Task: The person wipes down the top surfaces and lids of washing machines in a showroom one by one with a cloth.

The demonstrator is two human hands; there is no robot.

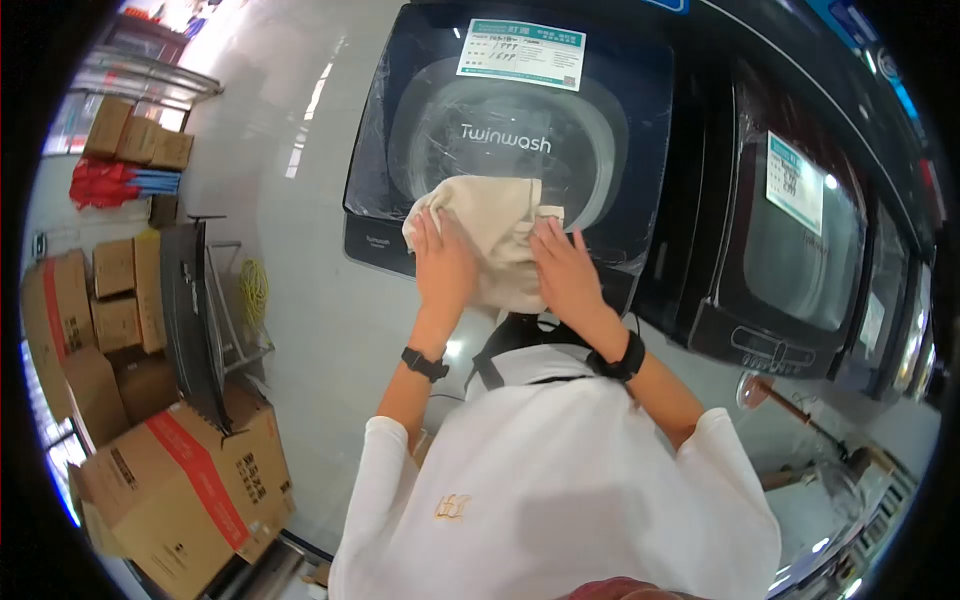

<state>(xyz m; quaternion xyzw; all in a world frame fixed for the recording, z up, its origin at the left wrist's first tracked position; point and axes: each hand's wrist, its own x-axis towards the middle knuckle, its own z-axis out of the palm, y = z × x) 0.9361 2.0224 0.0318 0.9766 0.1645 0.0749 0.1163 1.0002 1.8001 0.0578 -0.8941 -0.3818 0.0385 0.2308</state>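
A cream cloth [490,215] lies bunched over the front edge of a dark washing machine [400,130], whose lid reads "Twinwash". My left hand [443,260] rests on the cloth's left part, fingers spread and pointing forward. On the right side of the cloth lies my right hand [570,265], its fingers apart near a folded corner. Both palms face down, and neither hand is closed round the cloth. A paper label [522,54] is stuck to the far part of the lid.
More washing machines [800,250] stand in a row at the right. Cardboard boxes [190,490] are stacked along the left side, near a dark panel [190,310], a metal frame and a coiled yellow cord [254,290]. A round-based stand [752,390] is at lower right.
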